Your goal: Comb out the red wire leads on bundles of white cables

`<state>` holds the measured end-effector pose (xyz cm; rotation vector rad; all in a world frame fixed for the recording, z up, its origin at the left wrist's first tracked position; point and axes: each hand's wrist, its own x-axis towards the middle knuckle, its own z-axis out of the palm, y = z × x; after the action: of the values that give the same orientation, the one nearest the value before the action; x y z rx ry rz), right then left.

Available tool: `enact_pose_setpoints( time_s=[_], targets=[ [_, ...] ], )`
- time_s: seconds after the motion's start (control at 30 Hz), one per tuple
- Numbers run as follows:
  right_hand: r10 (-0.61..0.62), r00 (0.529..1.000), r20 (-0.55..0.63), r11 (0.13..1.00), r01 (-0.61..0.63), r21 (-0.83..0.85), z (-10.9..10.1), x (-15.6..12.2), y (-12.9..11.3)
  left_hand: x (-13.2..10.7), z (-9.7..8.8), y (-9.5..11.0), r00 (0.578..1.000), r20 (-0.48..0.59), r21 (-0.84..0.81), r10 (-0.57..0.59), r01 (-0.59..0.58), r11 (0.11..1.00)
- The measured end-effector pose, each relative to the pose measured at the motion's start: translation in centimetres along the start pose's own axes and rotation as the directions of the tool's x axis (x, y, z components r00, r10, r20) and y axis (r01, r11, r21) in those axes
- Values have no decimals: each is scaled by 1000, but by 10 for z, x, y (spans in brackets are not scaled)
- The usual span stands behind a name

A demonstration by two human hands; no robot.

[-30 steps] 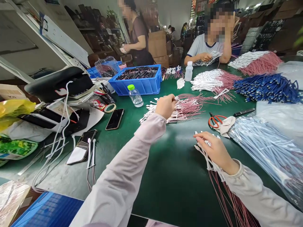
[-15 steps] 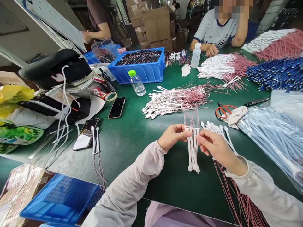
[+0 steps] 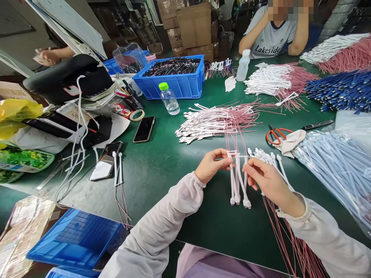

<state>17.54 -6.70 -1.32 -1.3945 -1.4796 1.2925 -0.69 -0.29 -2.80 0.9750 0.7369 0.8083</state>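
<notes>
Between my two hands hang several white sleeved cables [image 3: 237, 181], their white connectors pointing down toward me and their thin pinkish-red wires running away across the table. My left hand [image 3: 216, 164] pinches the left cable near its upper end. The right cable is gripped in the fingertips of my right hand [image 3: 265, 177]. A thin white strip crosses the cables at the height of my fingers; how it is fastened I cannot tell. Beside and partly under my right hand lies a second group of white cables [image 3: 268, 156], whose red wires trail past my right forearm.
Beyond my hands lies a pile of white cables [image 3: 203, 123]. Orange-handled scissors [image 3: 275, 136] and bagged pale cables [image 3: 327, 166] are at right. A phone [image 3: 144, 129], a green-capped bottle [image 3: 169, 99] and a blue bin [image 3: 171, 83] stand left of centre. Across the table sits a person [image 3: 268, 38].
The cables between my hands have spread apart, with the right one drawn slightly rightward. The seated person has raised the hand that was on the table. Another person at back left has shifted left.
</notes>
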Motion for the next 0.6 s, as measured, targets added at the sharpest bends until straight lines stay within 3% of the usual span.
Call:
enact_pose_setpoints(
  time_s=[0.13,0.23,0.3,0.4,0.53,0.6],
  targets=[
    [-5,999,-39,999,3,-45,2,0,-4,-1,1,-1,1000,-1,4,10,-10,1000],
    [-143,975,-168,960,94,-265,4,-2,-5,-1,2,-2,1000,-7,-3,7,-7,1000],
    [-342,904,-254,851,184,-492,6,-4,-3,-1,2,-3,1000,-15,-10,-3,2,1000],
    [-542,809,-227,669,252,-699,9,-7,-1,-1,3,-3,1000,-18,-4,-6,6,1000],
    [-612,782,-117,486,256,-835,15,-9,1,-3,8,-3,1000,-14,22,20,-20,1000],
    [-609,789,-72,441,262,-858,19,-9,2,-3,10,-4,1000,8,6,11,-11,1000]
  ],
)
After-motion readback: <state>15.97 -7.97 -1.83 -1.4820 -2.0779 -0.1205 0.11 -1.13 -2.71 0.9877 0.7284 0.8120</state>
